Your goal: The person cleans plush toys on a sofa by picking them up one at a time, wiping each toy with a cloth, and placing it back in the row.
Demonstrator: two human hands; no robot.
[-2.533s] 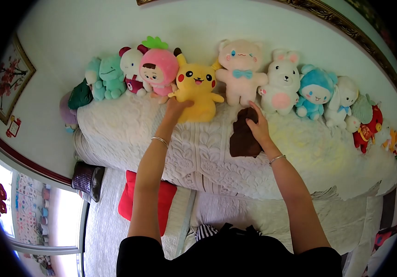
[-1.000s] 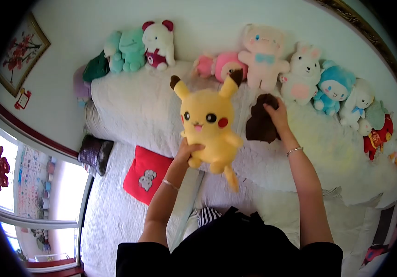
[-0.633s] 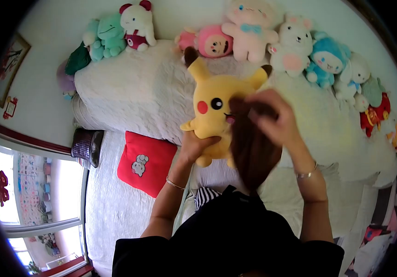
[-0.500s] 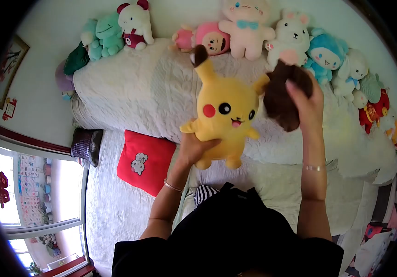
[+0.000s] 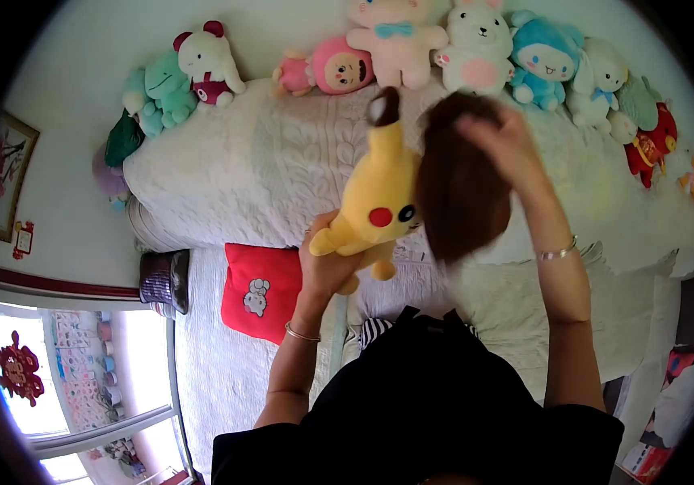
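Note:
My left hand (image 5: 327, 267) is wrapped round the lower body of a yellow Pikachu plush toy (image 5: 367, 186), holding it up in front of me. The toy has red cheeks and a dark-tipped ear, and it is turned to the right. In my right hand (image 5: 513, 153) is a brown cloth (image 5: 464, 198), blurred by motion. The cloth hangs against the right side of the toy's head and hides part of its face. Whether the two touch I cannot tell.
Plush toys line the back of the covered sofa (image 5: 282, 162), among them a pink-and-white bear (image 5: 399, 40) and a blue one (image 5: 545, 61). A red cushion (image 5: 258, 275) lies to the left, beside a dark basket-like hat (image 5: 165, 279). A window (image 5: 145, 364) is at lower left.
My right hand has brought the brown cloth left and in front of the toy's face. The Pikachu toy has turned to the right, and the whole view has shifted slightly.

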